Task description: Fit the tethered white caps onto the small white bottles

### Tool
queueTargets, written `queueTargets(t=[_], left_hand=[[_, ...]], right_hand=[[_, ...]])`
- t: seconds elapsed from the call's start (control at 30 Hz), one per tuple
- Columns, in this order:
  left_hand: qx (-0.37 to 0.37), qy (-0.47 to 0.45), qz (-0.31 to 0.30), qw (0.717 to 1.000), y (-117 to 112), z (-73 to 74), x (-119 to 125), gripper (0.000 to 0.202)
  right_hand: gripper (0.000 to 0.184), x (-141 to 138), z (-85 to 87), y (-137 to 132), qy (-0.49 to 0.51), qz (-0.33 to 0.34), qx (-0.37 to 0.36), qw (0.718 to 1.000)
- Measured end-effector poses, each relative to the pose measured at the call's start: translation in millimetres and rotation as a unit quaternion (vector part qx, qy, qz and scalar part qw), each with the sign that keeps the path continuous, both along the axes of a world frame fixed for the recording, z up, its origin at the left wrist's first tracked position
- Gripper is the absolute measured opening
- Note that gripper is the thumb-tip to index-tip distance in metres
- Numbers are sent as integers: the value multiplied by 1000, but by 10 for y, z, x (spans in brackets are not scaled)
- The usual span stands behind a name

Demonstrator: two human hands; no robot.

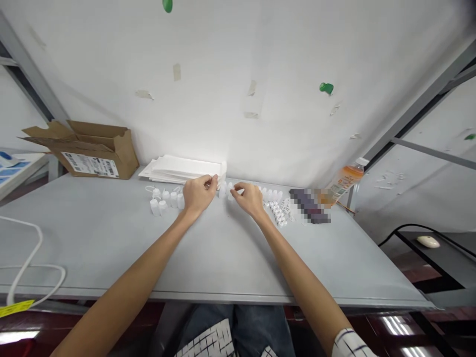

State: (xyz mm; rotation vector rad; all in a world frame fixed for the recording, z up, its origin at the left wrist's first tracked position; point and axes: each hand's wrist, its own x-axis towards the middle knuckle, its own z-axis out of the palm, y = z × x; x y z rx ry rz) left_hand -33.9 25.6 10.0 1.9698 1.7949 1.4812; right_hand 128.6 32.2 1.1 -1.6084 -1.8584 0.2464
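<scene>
Both my arms reach out over a grey table (111, 238) toward the far wall. My left hand (199, 194) is closed, its fingertips pinching a small white bottle (222, 190) near a stack of white sheets (182, 168). My right hand (248, 198) is closed too, with its fingertips pinched on a small white piece right next to that bottle. A cluster of small white bottles (165, 199) stands just left of my left hand. To the right of my right hand lie a row of white bottles and several tiny white caps (278, 212).
An open cardboard box (89, 148) sits at the back left. An orange drink bottle (344, 182) lies tilted at the back right beside a dark flat object (309, 206). A white cable (29, 267) loops at the left edge. A white mouse (428, 241) rests on a dark side desk.
</scene>
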Motion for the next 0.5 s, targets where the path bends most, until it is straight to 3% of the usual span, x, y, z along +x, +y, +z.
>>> queueTargets(t=[0.2,0.5], left_hand=[[1,15,-2,1000,35,-68,17,39],[-3,23,-24,999,20,-56,16,39]], right_hand=[[19,-95,-71,82,-32,-13,16,999],[21,-80,-183,115,-25,2,3,1000]])
